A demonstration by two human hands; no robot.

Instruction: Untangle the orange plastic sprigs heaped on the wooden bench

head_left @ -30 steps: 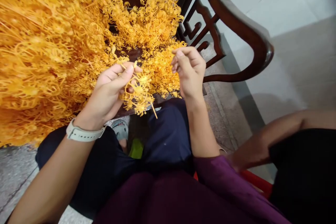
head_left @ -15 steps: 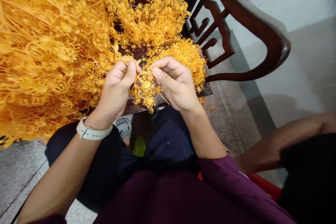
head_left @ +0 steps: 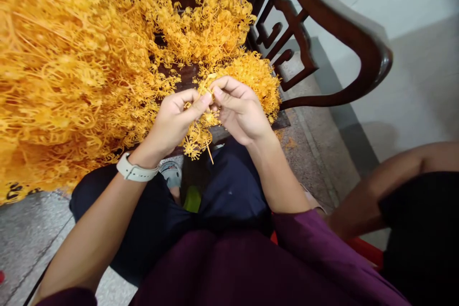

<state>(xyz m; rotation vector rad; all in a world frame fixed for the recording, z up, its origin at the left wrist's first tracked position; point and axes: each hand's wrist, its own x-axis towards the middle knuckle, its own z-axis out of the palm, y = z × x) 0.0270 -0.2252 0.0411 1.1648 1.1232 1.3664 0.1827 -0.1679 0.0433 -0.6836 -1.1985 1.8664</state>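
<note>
1. Left hand [head_left: 170,126] is pinching a small orange sprig [head_left: 197,138] between thumb and fingers, and right hand [head_left: 240,111] pinches it too, probably so the curly bit stays tight between them.
2. The sprig's held over the lap, right beside a big orange heap [head_left: 71,76] on a wooden chair [head_left: 344,40], seemingly handy for reaching.

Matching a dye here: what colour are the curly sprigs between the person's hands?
The curly sprigs are golden orange, best seen in the head view.

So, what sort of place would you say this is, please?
Probably a room at home: a carved dark wooden armchair, a speckled terrazzo floor, a heap of orange sprigs.
</note>
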